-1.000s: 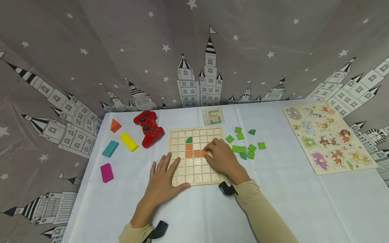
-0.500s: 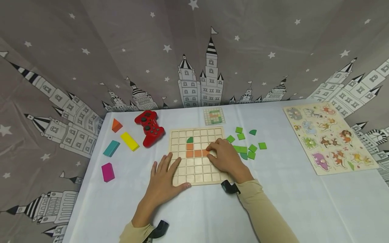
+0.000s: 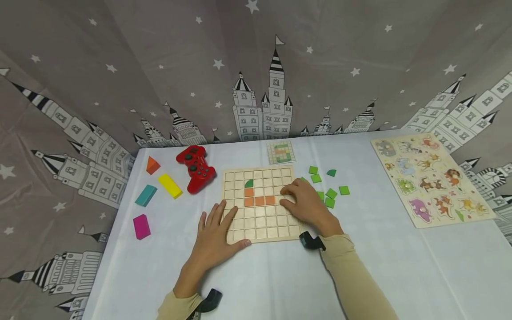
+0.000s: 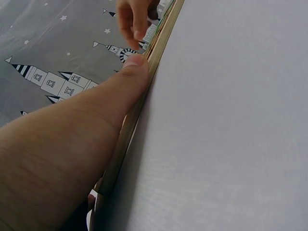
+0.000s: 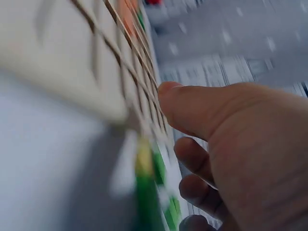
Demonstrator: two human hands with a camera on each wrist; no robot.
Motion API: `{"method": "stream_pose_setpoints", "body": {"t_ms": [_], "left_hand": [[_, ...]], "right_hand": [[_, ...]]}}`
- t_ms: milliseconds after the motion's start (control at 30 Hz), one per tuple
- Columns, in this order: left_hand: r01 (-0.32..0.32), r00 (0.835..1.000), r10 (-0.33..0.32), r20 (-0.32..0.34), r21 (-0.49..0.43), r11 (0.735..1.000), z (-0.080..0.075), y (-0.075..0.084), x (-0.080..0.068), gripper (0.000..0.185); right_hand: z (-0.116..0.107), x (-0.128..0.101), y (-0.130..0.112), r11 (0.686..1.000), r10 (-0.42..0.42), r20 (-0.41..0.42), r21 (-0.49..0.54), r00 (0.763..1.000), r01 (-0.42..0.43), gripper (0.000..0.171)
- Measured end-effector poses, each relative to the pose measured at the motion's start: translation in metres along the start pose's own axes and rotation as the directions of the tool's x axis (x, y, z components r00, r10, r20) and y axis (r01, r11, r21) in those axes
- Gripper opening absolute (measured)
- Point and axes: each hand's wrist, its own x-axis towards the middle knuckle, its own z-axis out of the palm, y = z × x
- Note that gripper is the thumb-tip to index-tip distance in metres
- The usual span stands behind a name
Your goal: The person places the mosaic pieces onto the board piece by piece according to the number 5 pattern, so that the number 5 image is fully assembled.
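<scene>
A wooden grid board (image 3: 260,224) lies mid-table. It holds an L of orange tiles (image 3: 259,201) with a dark green quarter-round piece (image 3: 249,183) above it. My left hand (image 3: 232,224) rests flat, fingers straight over the board's lower left corner and thumb (image 4: 135,67) against the near edge (image 4: 144,101). My right hand (image 3: 286,198) hovers over the board's right edge with loosely curled fingers (image 5: 192,156), and nothing shows between them. Loose green tiles (image 3: 331,194) lie just right of that hand, partly hidden behind it. In the right wrist view the board (image 5: 67,57) and the green tiles (image 5: 151,192) are blurred.
A small pattern card (image 3: 282,152) lies behind the board and a red gamepad (image 3: 195,168) to its left. Orange (image 3: 151,165), yellow (image 3: 170,186), teal (image 3: 145,195) and magenta (image 3: 141,226) blocks sit at far left. An animal peg puzzle (image 3: 430,180) lies at right. A castle-print curtain surrounds the table.
My right hand has drawn back rightward from the orange row to the board's right edge, uncovering the row's last orange tile. My left hand has stayed put.
</scene>
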Motion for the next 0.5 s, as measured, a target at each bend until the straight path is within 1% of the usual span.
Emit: {"method": "stream_pose_setpoints", "body": {"t_ms": [100,167,267,433,500], "left_hand": [[0.001,1.000,-0.001,0.001,-0.007,1.000,0.000,0.000,0.000,0.102],[0.002,1.000,-0.002,0.001,-0.010,1.000,-0.001,0.000,0.000,0.102],[0.005,1.000,-0.005,0.003,-0.008,1.000,-0.001,0.000,0.000,0.102],[0.002,1.000,-0.002,0.004,-0.004,1.000,-0.002,0.000,0.000,0.102],[0.001,1.000,-0.001,0.004,-0.002,1.000,-0.001,0.000,0.000,0.101]], "right_hand": [[-0.019,-0.004,0.026,0.997,0.078,-0.047,0.025,0.996,-0.077,0.031],[-0.031,-0.008,0.042,0.989,0.148,-0.075,0.035,0.986,-0.145,0.031],[-0.047,-0.016,0.065,0.975,0.222,-0.101,0.045,0.970,-0.219,0.032],[-0.070,-0.035,0.098,0.957,0.290,-0.109,0.059,0.951,-0.286,0.035],[-0.077,-0.044,0.110,0.952,0.304,-0.087,0.072,0.949,-0.299,0.038]]}}
